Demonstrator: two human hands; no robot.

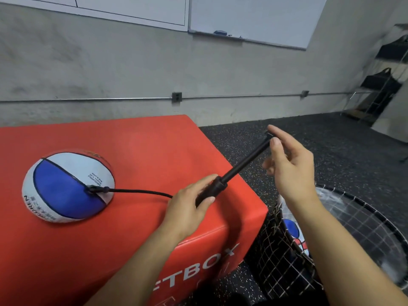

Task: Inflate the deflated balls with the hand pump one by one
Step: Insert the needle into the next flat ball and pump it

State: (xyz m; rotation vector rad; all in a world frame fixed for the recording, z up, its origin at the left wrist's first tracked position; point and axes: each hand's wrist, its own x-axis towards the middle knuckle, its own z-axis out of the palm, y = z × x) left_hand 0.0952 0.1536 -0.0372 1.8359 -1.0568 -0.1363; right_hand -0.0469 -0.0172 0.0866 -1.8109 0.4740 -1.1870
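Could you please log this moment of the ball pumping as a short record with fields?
ball: half-flat blue and white ball lying on the red box
hose: black hose runs from the ball's valve to the pump
pump: black hand pump, rod drawn out
left hand: left hand grips the pump body
right hand: right hand pinches the handle at the rod's end
other: net basket on the floor to the right, another ball inside
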